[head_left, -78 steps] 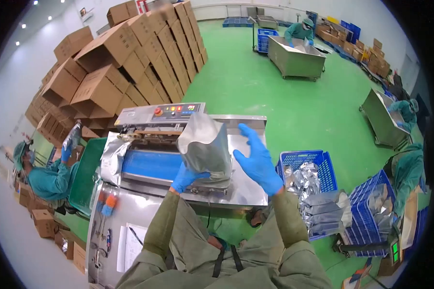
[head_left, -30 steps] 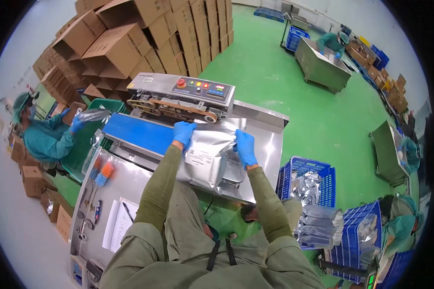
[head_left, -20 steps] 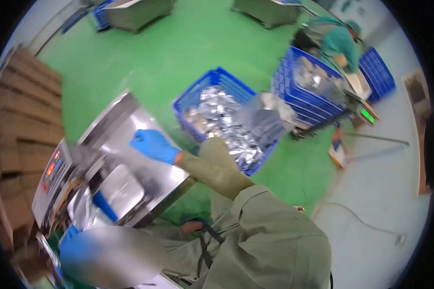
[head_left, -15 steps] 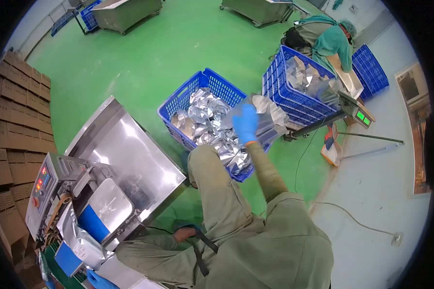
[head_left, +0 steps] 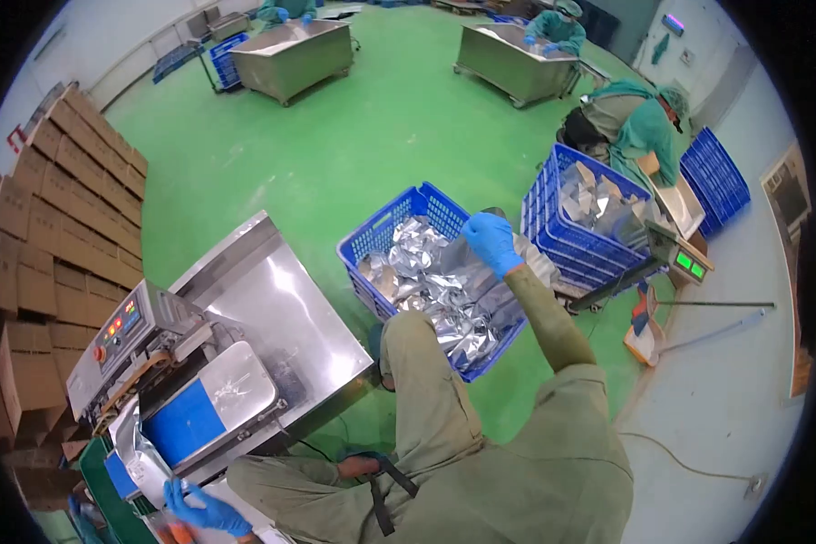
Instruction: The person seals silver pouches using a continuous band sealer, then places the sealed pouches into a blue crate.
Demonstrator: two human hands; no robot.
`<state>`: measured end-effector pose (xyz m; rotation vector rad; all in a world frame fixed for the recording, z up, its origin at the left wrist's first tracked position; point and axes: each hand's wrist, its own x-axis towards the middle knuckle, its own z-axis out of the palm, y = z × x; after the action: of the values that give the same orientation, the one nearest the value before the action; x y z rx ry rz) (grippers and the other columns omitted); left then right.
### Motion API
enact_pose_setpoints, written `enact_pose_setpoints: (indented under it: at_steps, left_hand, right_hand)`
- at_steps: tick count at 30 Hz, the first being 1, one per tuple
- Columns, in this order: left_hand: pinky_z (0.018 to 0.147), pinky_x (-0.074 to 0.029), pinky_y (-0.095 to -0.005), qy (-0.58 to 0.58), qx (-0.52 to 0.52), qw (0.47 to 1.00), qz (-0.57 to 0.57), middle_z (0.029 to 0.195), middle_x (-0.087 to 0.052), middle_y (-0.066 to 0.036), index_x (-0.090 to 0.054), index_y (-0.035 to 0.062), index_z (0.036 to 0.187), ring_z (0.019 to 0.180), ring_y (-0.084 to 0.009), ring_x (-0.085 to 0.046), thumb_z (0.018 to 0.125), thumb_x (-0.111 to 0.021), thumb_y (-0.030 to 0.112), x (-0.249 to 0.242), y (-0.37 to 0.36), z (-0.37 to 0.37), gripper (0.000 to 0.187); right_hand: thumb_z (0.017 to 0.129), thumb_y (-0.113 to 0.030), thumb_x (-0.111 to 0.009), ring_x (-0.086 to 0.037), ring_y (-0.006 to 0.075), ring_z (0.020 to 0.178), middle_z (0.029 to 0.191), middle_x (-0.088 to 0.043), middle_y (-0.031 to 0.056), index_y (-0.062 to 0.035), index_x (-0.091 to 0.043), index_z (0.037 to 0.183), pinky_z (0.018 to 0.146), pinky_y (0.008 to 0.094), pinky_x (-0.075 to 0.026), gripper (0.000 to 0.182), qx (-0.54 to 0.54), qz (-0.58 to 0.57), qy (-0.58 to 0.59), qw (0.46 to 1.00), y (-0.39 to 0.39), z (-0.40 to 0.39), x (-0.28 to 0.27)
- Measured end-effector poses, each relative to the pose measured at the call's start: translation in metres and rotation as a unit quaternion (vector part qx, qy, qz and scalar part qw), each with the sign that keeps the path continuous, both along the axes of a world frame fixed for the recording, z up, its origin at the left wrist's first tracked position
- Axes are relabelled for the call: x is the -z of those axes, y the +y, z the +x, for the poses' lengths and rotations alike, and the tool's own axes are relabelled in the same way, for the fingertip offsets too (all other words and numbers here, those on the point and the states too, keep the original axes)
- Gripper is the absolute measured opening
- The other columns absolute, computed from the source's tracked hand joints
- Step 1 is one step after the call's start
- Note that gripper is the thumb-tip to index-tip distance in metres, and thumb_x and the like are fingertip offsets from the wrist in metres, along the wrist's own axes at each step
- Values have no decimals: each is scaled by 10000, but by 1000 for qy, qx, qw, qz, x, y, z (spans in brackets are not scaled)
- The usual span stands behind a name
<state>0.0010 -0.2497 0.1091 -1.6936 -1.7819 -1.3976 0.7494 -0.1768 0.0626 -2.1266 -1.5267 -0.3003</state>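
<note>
My right hand (head_left: 491, 243), in a blue glove, reaches out over a blue crate (head_left: 378, 234) full of silver foil pouches (head_left: 431, 281). It grips the top edge of one foil pouch (head_left: 463, 257) that is lifted a little above the heap. My left hand (head_left: 205, 510), also gloved, rests with fingers apart on the steel table at the bottom left, beside the sealing machine (head_left: 138, 328). A silver pouch (head_left: 143, 460) lies at the near end of the blue conveyor belt (head_left: 184, 423).
A second blue crate (head_left: 593, 238) of pouches and a scale (head_left: 681, 259) stand right of the first. A person in green (head_left: 642, 125) bends over them. Stacked cardboard boxes (head_left: 53, 227) fill the left. Steel tables (head_left: 290, 54) with other workers stand far off on the green floor.
Both hands laid a pouch flat at the sealer, then my view swung right. My right hand reached to the crate and took hold of a pouch; my left hand stayed by the conveyor.
</note>
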Motion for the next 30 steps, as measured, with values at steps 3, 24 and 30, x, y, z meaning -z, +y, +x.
enact_pose_setpoints:
  at_steps: [3, 24, 30]
  left_hand:
    - [1031, -431, -415, -101, 181, 970, -128, 1263, -589, -165, -606, -22, 1193, 1186, -309, -548, 764, -742, 34, -21, 7, 130, 454]
    - [1020, -456, -366, -279, 421, 778, -374, 1305, -594, -127, -481, 15, 1384, 1182, -207, -557, 752, -869, 226, -20, 119, 35, 772]
    - [893, -496, -328, -258, 455, 804, -284, 1115, -666, -84, -564, 10, 1235, 1031, -155, -602, 900, -708, 169, -94, 98, 13, 397]
  right_hand:
    - [809, -209, -597, -613, 348, 652, 687, -601, 144, -70, -635, 675, 602, 465, -484, 198, -147, 38, -32, 988, 1, -100, -119]
    - [852, -106, -665, -603, 216, 1141, 1262, -619, 99, -62, -533, 1305, 898, 354, -487, 475, -486, -145, 324, 798, 81, -443, -145]
    - [874, -127, -687, -644, 165, 904, 1033, -696, 54, -40, -630, 1175, 777, 295, -494, 318, -523, -149, 325, 774, 97, -439, -160]
